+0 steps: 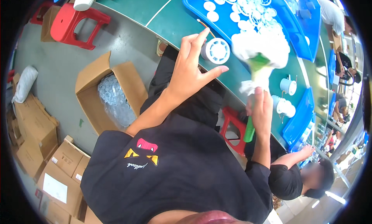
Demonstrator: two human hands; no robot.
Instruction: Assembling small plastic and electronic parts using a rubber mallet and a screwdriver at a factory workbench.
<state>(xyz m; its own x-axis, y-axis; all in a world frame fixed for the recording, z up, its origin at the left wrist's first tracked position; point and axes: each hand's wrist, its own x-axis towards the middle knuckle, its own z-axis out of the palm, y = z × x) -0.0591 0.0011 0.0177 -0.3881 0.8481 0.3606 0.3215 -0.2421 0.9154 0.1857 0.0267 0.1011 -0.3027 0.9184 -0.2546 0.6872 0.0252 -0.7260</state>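
Note:
My left hand [186, 67] is open at the table's near edge, thumb and index finger spread around a round white plastic part [217, 51]. That part has a spoked face and thin orange and white wires. Whether the fingertips touch it, I cannot tell. My right hand [260, 109] is closed around a tool with a ribbed green handle [249, 131]. The tool's large white head [265, 49], smeared by motion, resembles a mallet's and hangs over the table beside the white part. Some white wrapping shows just above my fingers.
A blue tray [228, 24] heaped with white plastic discs and rings lies on the green table [170, 15]. More wired white parts [285, 107] stand right, by another blue tray [298, 121]. Left are an open carton [93, 75] and red stool [69, 24]. A co-worker [290, 177] sits right.

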